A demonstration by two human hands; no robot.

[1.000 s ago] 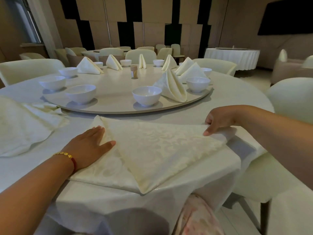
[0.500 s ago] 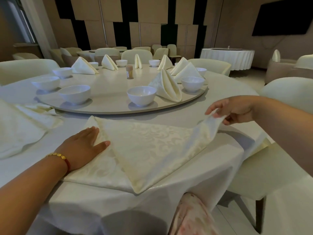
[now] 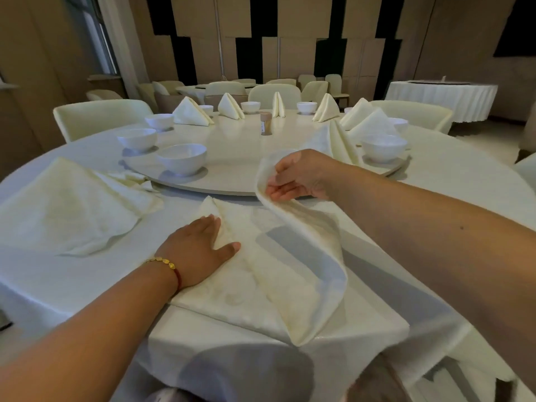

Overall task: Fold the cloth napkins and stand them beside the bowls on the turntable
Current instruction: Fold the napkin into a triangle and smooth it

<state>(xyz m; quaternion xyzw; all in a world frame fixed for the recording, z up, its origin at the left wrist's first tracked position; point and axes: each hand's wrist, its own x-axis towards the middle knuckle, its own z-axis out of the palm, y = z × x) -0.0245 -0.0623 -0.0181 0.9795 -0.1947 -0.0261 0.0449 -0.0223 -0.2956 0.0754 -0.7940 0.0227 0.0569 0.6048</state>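
Observation:
A cream cloth napkin (image 3: 269,288) lies folded in a triangle on the near edge of the round table. My left hand (image 3: 200,248) presses flat on its left corner, fingers straight. My right hand (image 3: 298,175) pinches the napkin's right corner and holds it lifted above the table, over the turntable's near rim. The turntable (image 3: 232,158) carries several white bowls, such as the bowl (image 3: 182,158) at front left, and several folded napkins standing beside them, among them the standing napkin (image 3: 336,143) behind my right hand.
Loose unfolded napkins (image 3: 66,207) lie in a heap on the table at the left. A small brown shaker (image 3: 265,123) stands at the turntable's middle. Cream chairs ring the table. Another clothed table (image 3: 441,97) stands at the back right.
My right hand has lifted the napkin's right corner off the table and carried it up and leftward toward the middle. My left hand has stayed pressed on the left corner.

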